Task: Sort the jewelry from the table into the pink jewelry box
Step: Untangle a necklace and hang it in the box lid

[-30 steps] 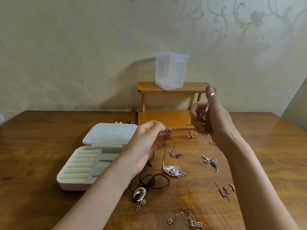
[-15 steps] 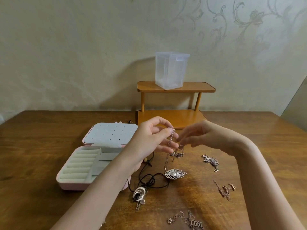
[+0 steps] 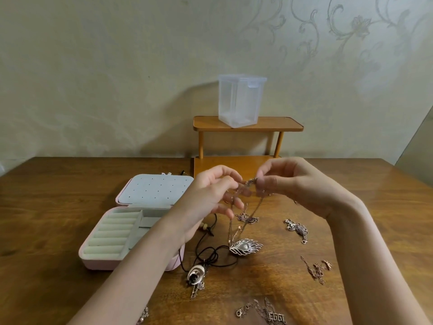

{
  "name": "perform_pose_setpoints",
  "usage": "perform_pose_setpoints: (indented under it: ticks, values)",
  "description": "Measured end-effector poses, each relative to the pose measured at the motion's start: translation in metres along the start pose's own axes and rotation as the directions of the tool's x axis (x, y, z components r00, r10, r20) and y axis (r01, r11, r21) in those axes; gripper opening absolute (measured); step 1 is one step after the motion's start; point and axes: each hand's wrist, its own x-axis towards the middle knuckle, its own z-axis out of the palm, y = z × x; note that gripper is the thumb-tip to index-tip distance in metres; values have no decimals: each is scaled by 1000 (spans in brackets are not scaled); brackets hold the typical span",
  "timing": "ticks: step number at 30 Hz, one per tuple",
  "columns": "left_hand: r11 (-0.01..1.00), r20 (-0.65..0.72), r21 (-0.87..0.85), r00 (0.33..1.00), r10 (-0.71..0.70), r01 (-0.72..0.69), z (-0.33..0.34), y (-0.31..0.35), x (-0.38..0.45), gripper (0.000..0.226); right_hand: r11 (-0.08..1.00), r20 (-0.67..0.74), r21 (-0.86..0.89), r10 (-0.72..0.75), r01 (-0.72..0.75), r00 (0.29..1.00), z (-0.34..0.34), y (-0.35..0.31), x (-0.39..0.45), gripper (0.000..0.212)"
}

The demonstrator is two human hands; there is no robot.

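The pink jewelry box point(image 3: 98, 262) lies open at the left, with pale ring rolls inside and a dotted lid panel behind. My left hand point(image 3: 210, 202) and my right hand point(image 3: 288, 181) meet above the table, both pinching the thin chain of a necklace. Its chain hangs down in a loop to a silver feather pendant point(image 3: 245, 247) that rests on the wooden table point(image 3: 46, 207). Other pieces lie around: a black cord necklace with an oval pendant point(image 3: 196, 273), small chain tangles point(image 3: 297, 229), point(image 3: 317, 269) and a chain with a lettered charm point(image 3: 271, 316).
A small wooden two-tier shelf point(image 3: 248, 123) stands at the back of the table against the wall, with a clear plastic container point(image 3: 240, 99) on its top tier. Another small chain point(image 3: 246, 218) lies under my hands.
My right hand came down from shelf height and now meets my left hand. The chain, first stretched sideways between them, now hangs doubled to the feather pendant.
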Motion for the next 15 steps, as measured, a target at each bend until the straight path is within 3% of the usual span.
perform_pose_setpoints:
  ticks: [5, 10, 15]
  values:
    - [995, 59, 104, 998, -1, -6, -2, -1, 0, 14, 978, -92, 207, -7, 26, 996, -5, 2, 3, 9]
    - [987, 83, 160, 996, -33, 19, -1, -7, 1, 12, 963, -140, 267, 7, 31, 990, -7, 3, 2, 9]
    - [956, -40, 240, 982, 183, -168, 6, -6, 2, 11, 977, -83, 212, 35, -17, 996, -3, 0, 3, 7]
